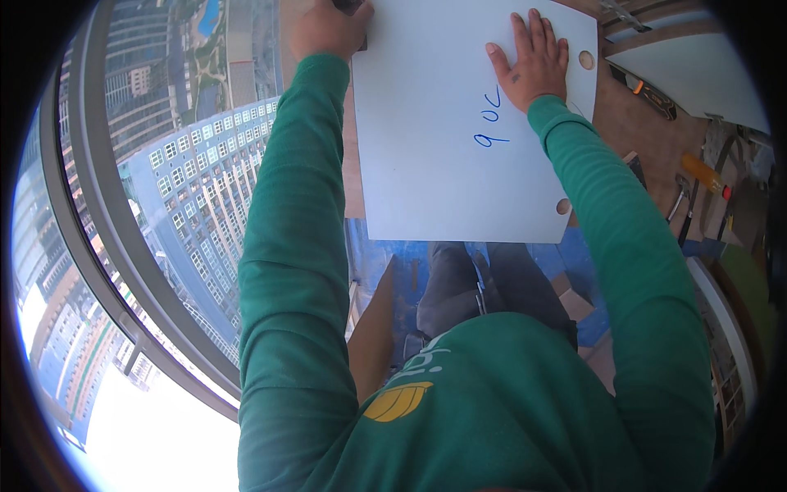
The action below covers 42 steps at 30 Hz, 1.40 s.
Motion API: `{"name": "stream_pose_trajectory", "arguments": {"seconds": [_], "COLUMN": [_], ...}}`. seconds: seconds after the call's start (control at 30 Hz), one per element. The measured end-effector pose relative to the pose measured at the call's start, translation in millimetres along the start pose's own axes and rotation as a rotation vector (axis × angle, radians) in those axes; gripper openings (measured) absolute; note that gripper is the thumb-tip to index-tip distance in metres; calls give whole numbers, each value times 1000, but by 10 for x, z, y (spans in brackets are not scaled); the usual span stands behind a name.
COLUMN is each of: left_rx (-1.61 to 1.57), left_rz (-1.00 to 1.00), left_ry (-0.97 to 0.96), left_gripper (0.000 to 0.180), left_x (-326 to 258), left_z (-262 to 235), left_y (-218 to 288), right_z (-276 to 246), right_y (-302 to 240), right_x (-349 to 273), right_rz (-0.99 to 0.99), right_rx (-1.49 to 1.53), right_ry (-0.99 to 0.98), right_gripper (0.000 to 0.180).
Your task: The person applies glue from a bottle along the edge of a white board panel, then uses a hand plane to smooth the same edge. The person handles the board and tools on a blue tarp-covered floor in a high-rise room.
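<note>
A white panel [426, 180] with blue handwriting and round holes along its right edge lies flat on a brown work surface. At the panel's left edge, near the top of the view, my left hand [329, 31] is closed around a small dark object [348, 5]. The picture's upper rim cuts that object off, so its kind does not show. My right hand [534, 66] rests palm down on the panel's upper right part, fingers spread and holding nothing.
A utility knife [646, 90] with orange and black parts lies to the panel's right. Farther right are an orange-handled tool [707, 175], a hammer-like tool [679, 197] and another white board [689, 74]. A large window [188, 189] stands on my left.
</note>
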<state>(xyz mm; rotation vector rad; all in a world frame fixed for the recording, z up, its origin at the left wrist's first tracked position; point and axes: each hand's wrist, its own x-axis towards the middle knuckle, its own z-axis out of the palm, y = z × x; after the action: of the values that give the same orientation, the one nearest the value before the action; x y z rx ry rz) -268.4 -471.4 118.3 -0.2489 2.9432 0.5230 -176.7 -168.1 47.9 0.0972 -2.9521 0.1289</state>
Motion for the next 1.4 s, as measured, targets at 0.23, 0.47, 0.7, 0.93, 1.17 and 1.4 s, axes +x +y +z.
{"name": "stream_pose_trajectory", "arguments": {"seconds": [0.23,0.47,0.7,0.93,1.17,1.4], "left_rx": [-18,25,-30,-31,-53,-170], "left_rz": [-89,-185,-171,-102,-41,10], "left_ry": [-43,-132,-43,-31,83,89], "left_gripper": [67,56,59,64,55,58], "left_x": [-478,-1438,-1765,-417,346,502], "left_z": [67,37,98,12,6,35], "left_y": [-64,-263,-332,26,287,214], "right_z": [17,-59,-90,-87,-81,-63], "right_y": [48,8,-28,-19,8,1], "right_x": [-13,-4,-3,-9,-16,-12], "right_rz": [8,18,34,43,40,24], "right_rx": [-24,-88,-91,-36,1,-7], "right_ry": [-6,-66,-85,-83,-64,-50], "right_gripper": [72,71,71,71,71,71]}}
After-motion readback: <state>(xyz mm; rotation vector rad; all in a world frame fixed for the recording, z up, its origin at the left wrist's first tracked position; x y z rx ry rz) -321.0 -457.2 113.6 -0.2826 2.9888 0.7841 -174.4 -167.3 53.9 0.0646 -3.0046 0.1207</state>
